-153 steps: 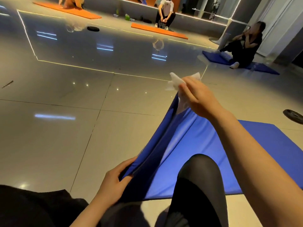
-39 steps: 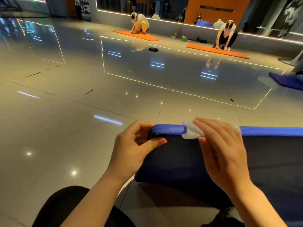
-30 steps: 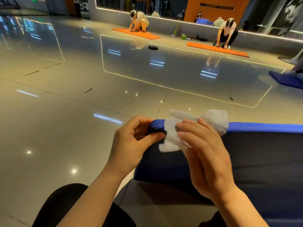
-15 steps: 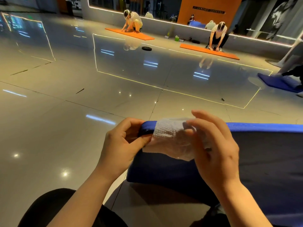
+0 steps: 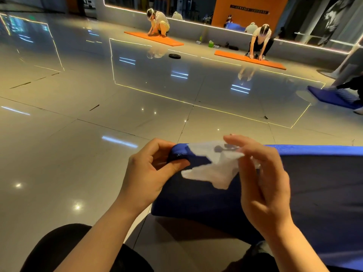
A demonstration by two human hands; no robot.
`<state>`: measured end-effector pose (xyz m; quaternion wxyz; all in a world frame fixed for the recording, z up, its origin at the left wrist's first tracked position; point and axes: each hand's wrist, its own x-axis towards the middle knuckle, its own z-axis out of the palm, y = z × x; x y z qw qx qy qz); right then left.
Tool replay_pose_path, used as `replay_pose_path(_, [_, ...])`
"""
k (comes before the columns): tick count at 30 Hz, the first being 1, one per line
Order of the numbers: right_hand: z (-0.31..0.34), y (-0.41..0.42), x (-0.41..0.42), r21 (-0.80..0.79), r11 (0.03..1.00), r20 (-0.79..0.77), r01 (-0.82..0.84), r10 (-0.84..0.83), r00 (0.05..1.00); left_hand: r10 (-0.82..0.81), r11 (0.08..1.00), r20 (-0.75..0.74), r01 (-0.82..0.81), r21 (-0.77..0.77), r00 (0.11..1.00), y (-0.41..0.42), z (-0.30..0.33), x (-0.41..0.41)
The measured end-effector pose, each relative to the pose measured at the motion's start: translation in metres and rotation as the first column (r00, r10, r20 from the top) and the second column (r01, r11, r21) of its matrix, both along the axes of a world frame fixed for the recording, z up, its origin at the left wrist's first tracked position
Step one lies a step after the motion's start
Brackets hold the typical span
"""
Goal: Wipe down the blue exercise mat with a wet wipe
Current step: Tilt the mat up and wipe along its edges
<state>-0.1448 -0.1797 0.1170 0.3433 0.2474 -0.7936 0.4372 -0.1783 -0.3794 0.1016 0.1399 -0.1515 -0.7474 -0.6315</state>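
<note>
Blue mat [image 5: 314, 185] lifted off the floor, its near face dark and shadowed, top edge a brighter blue strip, lower left corner rounded. Wipe [image 5: 212, 169] white, thin, partly see-through, crumpled, draped over the mat's top edge and hanging down the near face. Left hand [image 5: 149, 173] at the mat's upper left corner, thumb on the near face, fingers curled over the edge behind, pinching the corner. Right hand [image 5: 263, 185] just right of the wipe, palm facing left, fingers bent; fingertips [image 5: 235, 141] pinch the wipe's right end at the mat's top edge. Both forearms come up from the bottom of the view; dark-clad knee [image 5: 64, 250] below the left arm. Beyond the mat, glossy tiled floor [image 5: 98, 114] with light reflections. Farther off, black disc [image 5: 174, 56] on the floor, two orange mats [image 5: 249, 59] with people crouched over them, another blue mat [image 5: 332, 98] far right of the mat.
</note>
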Motion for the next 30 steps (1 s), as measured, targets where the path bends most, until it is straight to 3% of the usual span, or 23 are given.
replay_pose_path(3, [-0.006,-0.005,0.005,0.197,0.98,0.086,-0.022,0.005,0.996,0.001,1.0,0.001,-0.001,0.007,1.0,0.0,0.0,0.001])
replay_pose_path(6, [-0.008,-0.005,0.006,0.222,0.974,0.062,0.045,-0.06,0.996,0.005,1.0,-0.008,-0.005,0.015,1.0,0.001,0.0,0.002])
replay_pose_path(8, [-0.007,-0.01,0.003,0.223,0.958,-0.021,0.182,-0.182,0.983,0.002,1.0,-0.005,-0.001,0.018,1.0,0.001,0.0,0.003])
replay_pose_path(12, [-0.018,-0.03,-0.005,0.348,0.828,-0.176,0.439,-0.403,0.898,-0.009,1.0,-0.022,0.009,-0.014,1.0,0.003,-0.001,0.005])
replay_pose_path(19, [-0.034,-0.036,-0.011,0.289,0.865,-0.298,0.411,-0.326,0.897,-0.054,0.998,-0.042,0.054,-0.02,0.998,0.004,-0.004,0.005])
replay_pose_path(25, [-0.022,-0.032,-0.01,0.469,0.813,-0.321,0.346,-0.208,0.924,-0.077,0.997,-0.024,0.078,0.03,0.997,0.001,-0.005,0.004])
replay_pose_path(30, [-0.033,0.03,-0.001,0.359,0.781,-0.314,0.512,-0.415,0.854,-0.051,0.996,-0.021,0.053,0.078,0.998,0.001,-0.005,0.001])
